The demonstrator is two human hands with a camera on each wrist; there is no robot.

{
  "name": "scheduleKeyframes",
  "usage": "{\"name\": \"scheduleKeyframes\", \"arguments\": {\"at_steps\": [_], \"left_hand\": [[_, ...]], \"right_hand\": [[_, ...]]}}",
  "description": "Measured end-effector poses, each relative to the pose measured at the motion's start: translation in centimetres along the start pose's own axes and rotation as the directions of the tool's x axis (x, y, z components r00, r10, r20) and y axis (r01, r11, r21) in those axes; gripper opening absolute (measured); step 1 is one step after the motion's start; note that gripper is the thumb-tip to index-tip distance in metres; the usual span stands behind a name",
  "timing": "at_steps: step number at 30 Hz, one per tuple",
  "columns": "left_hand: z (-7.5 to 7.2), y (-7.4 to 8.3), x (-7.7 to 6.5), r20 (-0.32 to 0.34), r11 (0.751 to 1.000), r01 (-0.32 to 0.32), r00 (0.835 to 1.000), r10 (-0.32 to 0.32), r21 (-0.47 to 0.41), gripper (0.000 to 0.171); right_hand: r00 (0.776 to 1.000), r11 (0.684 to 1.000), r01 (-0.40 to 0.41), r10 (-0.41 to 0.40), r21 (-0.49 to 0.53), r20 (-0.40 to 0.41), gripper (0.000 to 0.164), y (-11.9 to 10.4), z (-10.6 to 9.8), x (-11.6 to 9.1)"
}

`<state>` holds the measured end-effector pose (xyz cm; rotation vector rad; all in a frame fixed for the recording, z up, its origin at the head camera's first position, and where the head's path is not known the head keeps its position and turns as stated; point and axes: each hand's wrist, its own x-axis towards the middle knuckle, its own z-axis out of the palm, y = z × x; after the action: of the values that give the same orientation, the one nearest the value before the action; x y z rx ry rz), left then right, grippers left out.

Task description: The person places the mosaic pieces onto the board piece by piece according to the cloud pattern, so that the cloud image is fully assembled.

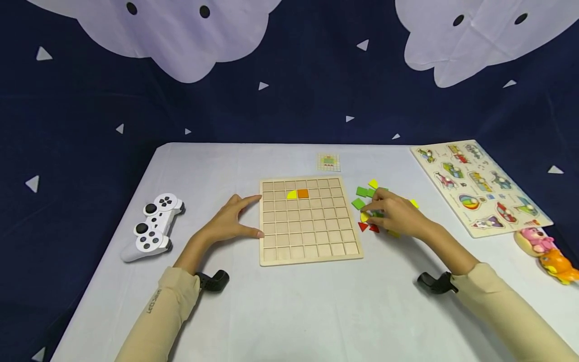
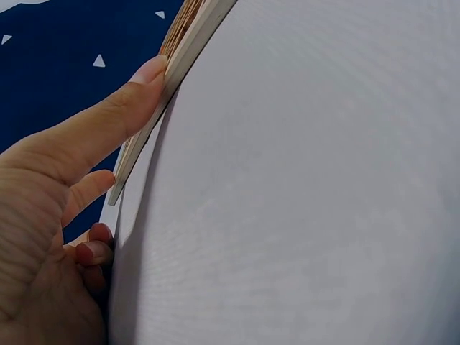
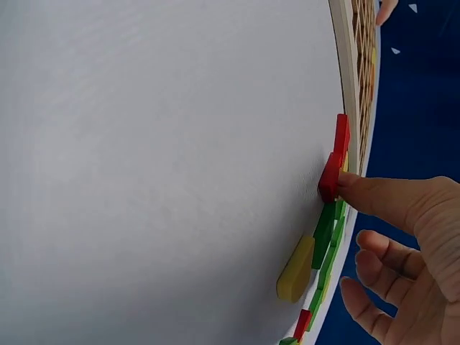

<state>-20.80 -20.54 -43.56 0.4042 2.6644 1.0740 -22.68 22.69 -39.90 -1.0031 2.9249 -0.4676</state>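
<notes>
A square wooden grid board [image 1: 312, 226] lies on the table, with a yellow quarter-round piece [image 1: 292, 194] and an orange square [image 1: 302, 193] side by side in its upper cells. My left hand [image 1: 230, 219] touches the board's left edge with spread thumb and index finger; the left wrist view shows the thumb [image 2: 108, 122] along the rim. Right of the board, my right hand [image 1: 395, 213] pinches a yellow piece [image 1: 364, 216] between thumb and index finger. Green squares [image 1: 359, 203], red triangles [image 1: 363, 227] and yellow pieces [image 3: 296, 269] lie around it, some hidden under the hand.
A small pattern card [image 1: 328, 162] lies behind the board. On the left is a white game controller [image 1: 156, 223]. A picture puzzle board [image 1: 481, 188] lies at the right, with pink and orange toys [image 1: 558, 265] by its near corner. A dark patterned cloth [image 1: 307, 110] hangs behind.
</notes>
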Motion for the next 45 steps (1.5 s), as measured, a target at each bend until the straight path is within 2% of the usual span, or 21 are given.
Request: {"name": "scheduleKeyframes", "arguments": {"at_steps": [5,15,23,27,35,41,45], "left_hand": [[0.0,0.0,0.0,-0.002,1.0,-0.004,1.0,0.004,-0.003,0.103],[0.0,0.0,-0.1,-0.005,1.0,-0.01,1.0,0.01,-0.013,0.104],[0.2,-0.1,0.1,-0.005,1.0,-0.006,1.0,0.006,-0.01,0.104],[0.1,-0.1,0.0,-0.008,1.0,-0.004,1.0,0.004,-0.01,0.104],[0.1,-0.2,0.0,-0.007,1.0,-0.009,1.0,0.009,-0.014,0.103],[0.1,-0.1,-0.1,-0.01,1.0,0.0,1.0,0.0,-0.015,0.103],[0.1,-0.1,-0.1,-0.012,1.0,-0.004,1.0,0.004,-0.015,0.103]], "right_hand": [[1.0,1.0,0.001,-0.001,-0.019,-0.014,0.023,-0.1,0.1,0.1],[0.999,1.0,-0.021,0.021,0.012,-0.038,0.022,0.5,0.7,0.2],[0.996,1.0,0.029,-0.029,-0.004,-0.085,0.022,0.6,0.8,0.6],[0.993,0.998,0.056,-0.055,0.011,-0.105,0.021,-0.1,0.5,1.3],[0.988,0.991,0.131,-0.127,0.039,-0.091,0.021,-2.1,1.1,3.6],[0.975,0.981,0.193,-0.19,0.014,-0.117,0.019,-3.6,1.6,5.5],[0.973,0.979,0.203,-0.202,0.003,-0.111,0.02,-4.6,1.7,6.5]]}}
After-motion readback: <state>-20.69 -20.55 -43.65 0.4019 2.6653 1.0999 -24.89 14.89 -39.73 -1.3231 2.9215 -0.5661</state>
